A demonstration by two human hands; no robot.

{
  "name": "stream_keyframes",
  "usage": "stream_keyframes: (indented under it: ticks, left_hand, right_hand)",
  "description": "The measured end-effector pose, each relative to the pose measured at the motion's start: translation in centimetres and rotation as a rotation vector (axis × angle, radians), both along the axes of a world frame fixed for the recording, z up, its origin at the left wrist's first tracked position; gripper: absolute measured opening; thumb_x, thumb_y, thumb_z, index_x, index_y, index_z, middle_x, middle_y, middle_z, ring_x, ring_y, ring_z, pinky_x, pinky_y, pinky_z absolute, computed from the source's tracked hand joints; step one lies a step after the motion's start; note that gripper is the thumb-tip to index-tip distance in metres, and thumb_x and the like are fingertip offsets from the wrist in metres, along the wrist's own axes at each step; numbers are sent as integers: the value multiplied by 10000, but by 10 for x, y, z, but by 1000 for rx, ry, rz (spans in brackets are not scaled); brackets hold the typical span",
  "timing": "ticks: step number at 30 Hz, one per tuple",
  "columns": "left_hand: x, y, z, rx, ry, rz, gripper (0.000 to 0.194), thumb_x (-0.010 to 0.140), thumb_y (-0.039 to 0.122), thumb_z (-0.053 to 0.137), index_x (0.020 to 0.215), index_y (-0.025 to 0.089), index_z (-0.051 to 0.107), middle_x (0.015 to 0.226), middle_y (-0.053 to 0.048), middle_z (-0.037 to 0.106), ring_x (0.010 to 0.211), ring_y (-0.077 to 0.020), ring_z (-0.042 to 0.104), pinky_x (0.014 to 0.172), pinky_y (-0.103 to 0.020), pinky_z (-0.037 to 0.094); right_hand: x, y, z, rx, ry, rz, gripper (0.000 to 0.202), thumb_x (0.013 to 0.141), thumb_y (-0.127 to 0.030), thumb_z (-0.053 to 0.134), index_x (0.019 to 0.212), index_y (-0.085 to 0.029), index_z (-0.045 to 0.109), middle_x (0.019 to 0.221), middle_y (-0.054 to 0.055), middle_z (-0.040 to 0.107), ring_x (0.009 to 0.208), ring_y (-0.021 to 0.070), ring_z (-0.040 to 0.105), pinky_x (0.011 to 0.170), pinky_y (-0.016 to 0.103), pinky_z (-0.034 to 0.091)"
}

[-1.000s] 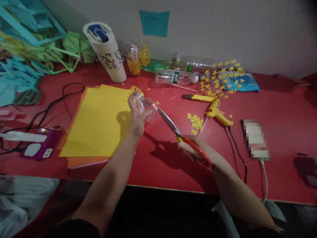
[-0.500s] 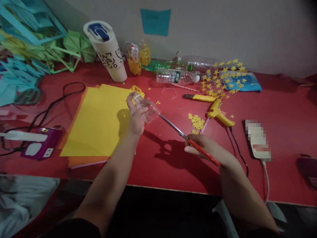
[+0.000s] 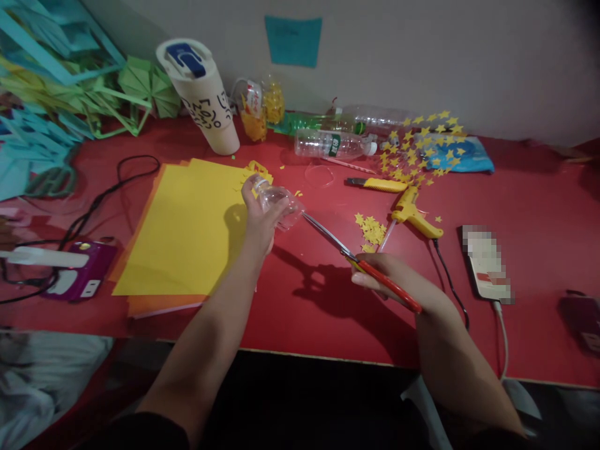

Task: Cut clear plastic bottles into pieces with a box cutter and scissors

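Note:
In my left hand (image 3: 260,215) is a clear plastic bottle piece (image 3: 291,211), its neck toward the upper left and its wide end toward the right. My right hand (image 3: 382,275) is wrapped round red-handled scissors (image 3: 335,242). The scissor tips meet the edge of the bottle piece's wide end; whether they cut into it I cannot tell. Yellow paper sheets (image 3: 178,231) lie left of my left hand, on orange ones. A pile of small yellow stars (image 3: 373,231) sits beyond my right hand.
Behind are a white tumbler (image 3: 201,94), a clear bottle (image 3: 323,144), a yellow cutter (image 3: 377,184) and star-covered clear plastic (image 3: 417,150). A yellow glue gun (image 3: 415,215) and a phone (image 3: 485,262) lie right. A purple power block (image 3: 84,272) with cables is at left.
My left thumb and the bottle piece have shifted slightly. The scissors have turned a little in my right hand, with a yellow part now showing near the pivot.

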State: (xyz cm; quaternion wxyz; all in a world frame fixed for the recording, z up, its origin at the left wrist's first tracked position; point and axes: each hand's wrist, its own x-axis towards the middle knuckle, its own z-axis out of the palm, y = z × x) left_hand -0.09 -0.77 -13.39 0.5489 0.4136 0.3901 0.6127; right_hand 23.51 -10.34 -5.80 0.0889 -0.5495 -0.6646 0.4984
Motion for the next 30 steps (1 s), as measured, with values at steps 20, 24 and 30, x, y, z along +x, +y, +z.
stream_keyframes:
  ticks: [20,24,30]
  left_hand:
    - [11,-3,-6,63,-4,3,640,745,371,778,1230,396,360,948,25,639,910,-179,663,769,-365,606]
    - [13,-5,-2,62,-37,10,656,728,352,796,1213,375,354,937,27,631,894,-172,648,787,-377,584]
    - [12,-5,-2,53,-30,-1,670,722,395,821,1212,402,362,966,34,592,935,-181,622,812,-383,547]
  right_hand:
    - [-21,-5,-10,-134,165,-52,612,741,-819,543,648,-240,371,545,-64,362,481,91,343,464,252,267]
    - [-23,-7,-12,-132,184,-72,610,745,-804,562,637,-240,354,536,-64,377,471,89,354,452,244,273]
    - [-24,-10,-22,-192,163,-99,523,834,-711,532,670,-232,401,507,-75,398,416,80,390,431,232,297]
